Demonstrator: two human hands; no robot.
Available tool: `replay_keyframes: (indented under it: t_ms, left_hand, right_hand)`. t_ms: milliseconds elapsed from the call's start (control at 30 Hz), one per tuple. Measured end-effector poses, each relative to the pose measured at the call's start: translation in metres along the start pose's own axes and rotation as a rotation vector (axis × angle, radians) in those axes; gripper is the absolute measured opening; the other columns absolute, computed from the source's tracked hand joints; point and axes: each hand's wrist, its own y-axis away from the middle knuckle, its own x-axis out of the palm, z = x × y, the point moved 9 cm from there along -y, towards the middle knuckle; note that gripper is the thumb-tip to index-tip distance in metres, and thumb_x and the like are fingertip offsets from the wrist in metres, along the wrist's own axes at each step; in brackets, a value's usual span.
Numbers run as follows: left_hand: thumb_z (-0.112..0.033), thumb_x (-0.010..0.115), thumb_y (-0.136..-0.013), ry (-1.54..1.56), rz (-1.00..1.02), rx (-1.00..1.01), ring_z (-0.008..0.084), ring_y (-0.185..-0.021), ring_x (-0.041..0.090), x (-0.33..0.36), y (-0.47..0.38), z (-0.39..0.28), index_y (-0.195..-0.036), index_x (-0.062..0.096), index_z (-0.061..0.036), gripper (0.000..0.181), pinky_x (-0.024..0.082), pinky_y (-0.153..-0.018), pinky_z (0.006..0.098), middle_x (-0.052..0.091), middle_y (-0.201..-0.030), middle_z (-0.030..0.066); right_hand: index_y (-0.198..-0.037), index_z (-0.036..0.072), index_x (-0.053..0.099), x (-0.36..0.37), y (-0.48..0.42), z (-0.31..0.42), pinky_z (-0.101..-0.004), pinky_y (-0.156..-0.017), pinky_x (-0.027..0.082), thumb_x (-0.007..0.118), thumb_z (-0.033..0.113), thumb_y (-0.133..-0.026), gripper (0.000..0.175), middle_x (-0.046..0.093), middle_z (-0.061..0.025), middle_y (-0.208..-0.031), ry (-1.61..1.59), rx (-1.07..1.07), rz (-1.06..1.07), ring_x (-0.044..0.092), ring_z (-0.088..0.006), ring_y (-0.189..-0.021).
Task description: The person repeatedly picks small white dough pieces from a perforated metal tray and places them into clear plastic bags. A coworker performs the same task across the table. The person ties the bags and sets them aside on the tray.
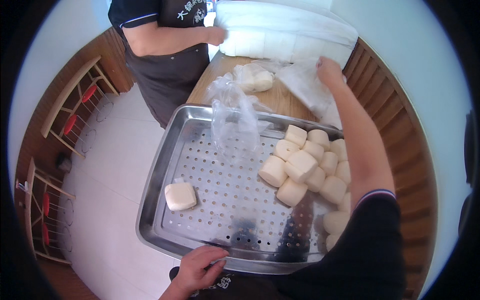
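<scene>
My right hand (330,71) reaches across to the far side and grips a clear plastic bag (300,80) at the table's far right. Over the near rim of a perforated steel tray (225,187) rests my left hand (202,264), thumb and fingers apart, holding nothing. Many pale steamed buns (302,165) are heaped on the tray's right side, partly hidden by my right arm. One squarish bun (180,196) lies alone at the left. A crumpled clear bag (236,127) hangs over the far rim into the tray.
Bagged buns (257,78) lie on the wooden table (288,101) beyond the tray. Behind them stands a large plastic-wrapped stack of white packs (277,41), touched by another person's hand (216,36). Slatted wood panelling (390,123) borders the right; red stools (70,125) stand at left.
</scene>
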Motion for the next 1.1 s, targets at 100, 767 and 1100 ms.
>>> replay_keyframes:
  t_ms: [100, 767, 1100]
  left_hand:
    - [-0.004, 0.064, -0.072, -0.005, 0.012, -0.004, 0.026, -0.075, 0.061, 0.001, -0.001, -0.001, -0.09, 0.062, -0.004, 0.018, 0.049, -0.065, 0.0309, 0.063, -0.084, 0.0119]
    - [-0.004, 0.057, -0.08, 0.003, 0.054, -0.235, 0.0154, -0.065, 0.054, 0.005, 0.001, 0.005, -0.089, 0.06, 0.0005, 0.01, 0.044, -0.061, 0.026, 0.058, -0.075, 0.0086]
    - [-0.003, 0.062, -0.074, 0.055, -0.055, -0.04, 0.024, -0.075, 0.061, -0.002, 0.007, 0.01, -0.089, 0.061, -0.0028, 0.014, 0.048, -0.066, 0.0292, 0.062, -0.083, 0.012]
  right_hand:
    - [-0.095, -0.003, 0.057, -0.043, -0.003, -0.003, -0.0368, -0.068, 0.048, 0.043, 0.005, -0.08, 0.022, 0.063, -0.0132, -0.086, -0.41, 0.023, -0.163, 0.06, -0.0287, -0.079]
    - [-0.091, 0.005, 0.06, 0.071, 0.055, 0.136, -0.0341, -0.068, 0.047, 0.055, 0.02, -0.078, 0.021, 0.061, -0.0123, -0.081, -0.455, -0.363, 0.368, 0.059, -0.0207, -0.075]
    - [-0.085, 0.001, 0.062, -0.003, 0.047, 0.097, -0.0302, -0.067, 0.044, 0.055, 0.024, -0.079, 0.024, 0.061, -0.0098, -0.078, -0.919, -0.003, 0.203, 0.057, -0.0193, -0.071]
